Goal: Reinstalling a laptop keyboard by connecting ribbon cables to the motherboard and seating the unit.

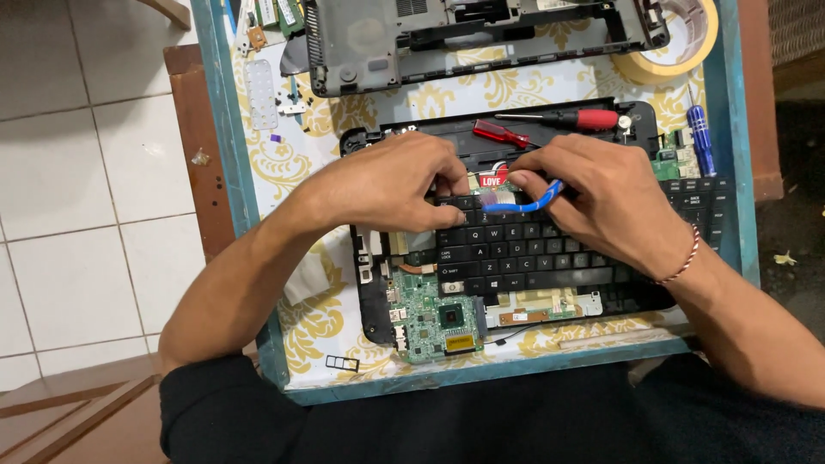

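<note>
Head view: the desk carries a yellow-patterned cover with a teal rim, over white floor tiles at 9 o'clock. The left hand rests with fingers curled on the black keyboard at centre. The right hand is pinched on a blue ribbon cable. Red screwdrivers lie at 12 o'clock, and the tape roll at 1 o'clock.

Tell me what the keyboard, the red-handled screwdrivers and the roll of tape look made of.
Keyboard: matt black plastic keys, by their dull moulded look. Red-handled screwdrivers: translucent, glossy plastic handles with dark metal shafts, seemingly steel. Roll of tape: pale tan and matt, probably paper masking tape. The left hand and right hand rest at the keyboard's top edge.
</note>
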